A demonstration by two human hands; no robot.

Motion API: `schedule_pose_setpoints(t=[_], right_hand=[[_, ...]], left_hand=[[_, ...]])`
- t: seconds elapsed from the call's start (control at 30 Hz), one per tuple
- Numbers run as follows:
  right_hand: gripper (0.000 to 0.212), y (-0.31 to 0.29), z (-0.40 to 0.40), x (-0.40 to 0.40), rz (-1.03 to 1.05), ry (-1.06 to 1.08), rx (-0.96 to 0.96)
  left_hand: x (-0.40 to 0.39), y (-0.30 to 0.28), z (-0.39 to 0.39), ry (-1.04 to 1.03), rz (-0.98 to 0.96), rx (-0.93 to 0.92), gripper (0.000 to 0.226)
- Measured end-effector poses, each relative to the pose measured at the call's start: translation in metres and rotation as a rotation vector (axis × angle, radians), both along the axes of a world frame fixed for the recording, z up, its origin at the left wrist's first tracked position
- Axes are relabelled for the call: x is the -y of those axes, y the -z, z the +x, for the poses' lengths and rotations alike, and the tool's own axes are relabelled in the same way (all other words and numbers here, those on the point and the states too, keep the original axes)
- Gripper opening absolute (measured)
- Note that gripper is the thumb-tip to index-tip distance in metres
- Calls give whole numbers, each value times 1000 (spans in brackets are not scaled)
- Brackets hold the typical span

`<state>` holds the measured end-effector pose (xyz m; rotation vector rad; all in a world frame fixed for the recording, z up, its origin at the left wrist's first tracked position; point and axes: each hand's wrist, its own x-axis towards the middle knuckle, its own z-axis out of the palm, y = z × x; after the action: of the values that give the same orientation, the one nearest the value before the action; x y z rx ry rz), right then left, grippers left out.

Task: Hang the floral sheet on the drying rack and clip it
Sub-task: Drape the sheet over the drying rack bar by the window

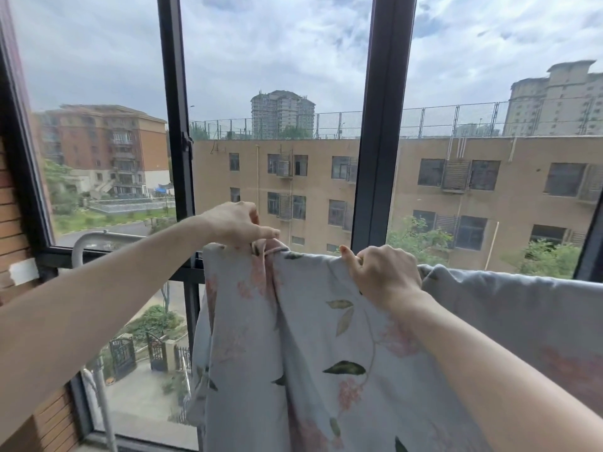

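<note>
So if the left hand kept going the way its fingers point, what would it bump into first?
Probably the right hand. The left hand pinches a bunched fold of the floral sheet at the top edge, fingers pointing right along it. The right hand grips that same edge further along, though depth is hard to judge.

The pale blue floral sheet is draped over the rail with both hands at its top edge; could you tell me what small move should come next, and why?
Probably draw the left hand leftward along the grey metal rail: the pale blue floral sheet is bunched under its pinch, the right hand anchors the fabric, and no clip shows.
</note>
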<state>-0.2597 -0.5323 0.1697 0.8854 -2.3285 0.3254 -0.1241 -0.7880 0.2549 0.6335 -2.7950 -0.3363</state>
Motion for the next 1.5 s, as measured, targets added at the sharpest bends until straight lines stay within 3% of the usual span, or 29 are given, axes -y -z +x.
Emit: schedule_pose_setpoints(t=[0.13,0.33,0.47,0.67,0.73,0.87,0.93,1.03,1.17,1.27,1.5], right_hand=[[77,0,0,1,11,14,22],[80,-4,-5,-2,49,43,78],[77,-5,-8,-4,45,45,86],[77,-4,-6,3,57,28,77],[77,-4,-6,6,53,27,67],[79,-2,-11,-1,50,39,74],[79,-2,-13,-4,43,40,73],[77,-1,-11,-5,24,24,70],[74,-3,-2,2,5,-5,86],[73,-5,-1,-2,-19,-1,114],[66,-7,-19,-76,-127,114,139]], left_hand=[[2,7,-4,-12,-11,68,34],[1,9,-15,1,-107,-101,26],[30,-2,-8,-160,-27,-290,23],[71,-2,2,-360,5,-363,16],[68,3,-2,-353,-25,-328,13],[54,11,-3,-261,-69,-65,10],[39,10,-3,-179,-141,-87,4],[-4,14,-10,84,-81,-157,16],[-63,42,-30,301,-71,-10,46],[-83,64,-44,290,-230,-110,64],[-74,71,-62,243,-278,-207,73]])
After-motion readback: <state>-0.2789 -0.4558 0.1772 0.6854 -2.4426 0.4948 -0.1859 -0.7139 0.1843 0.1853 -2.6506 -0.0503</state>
